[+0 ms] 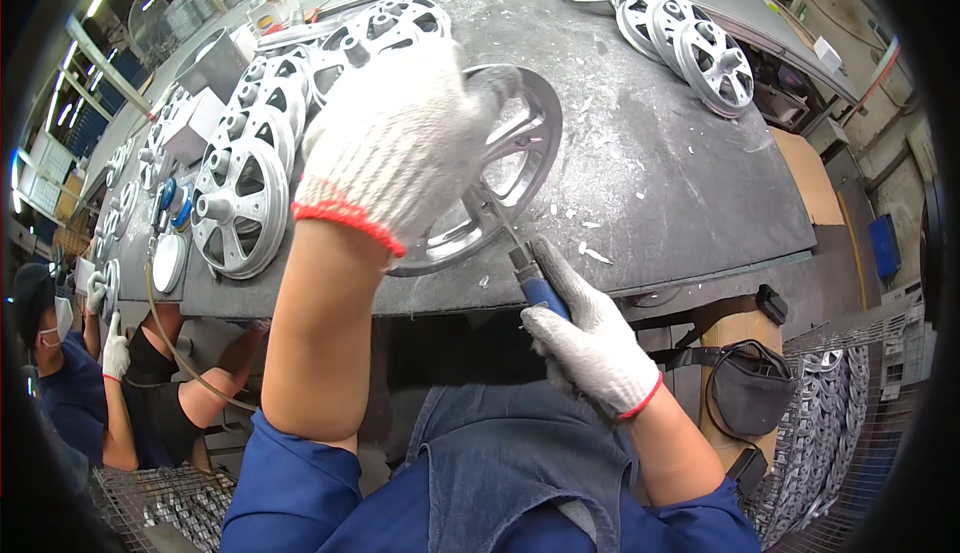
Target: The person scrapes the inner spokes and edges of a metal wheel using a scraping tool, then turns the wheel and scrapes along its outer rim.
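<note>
The left hand (400, 143) in a white glove grips a round silver wheel (500, 178) tilted on the grey table (680, 173), while the right hand (590, 338) squeezes a blue-handled scraper (530, 278) against its rim, so the next scrape likely needs a steady hold.

My single head view: fisheye, looking steeply down and forward at the counter (650, 173), close range, edges bent.

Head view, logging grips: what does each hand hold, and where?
Left hand grips the wheel by its upper rim; right hand holds a tool by its blue handle.
</note>
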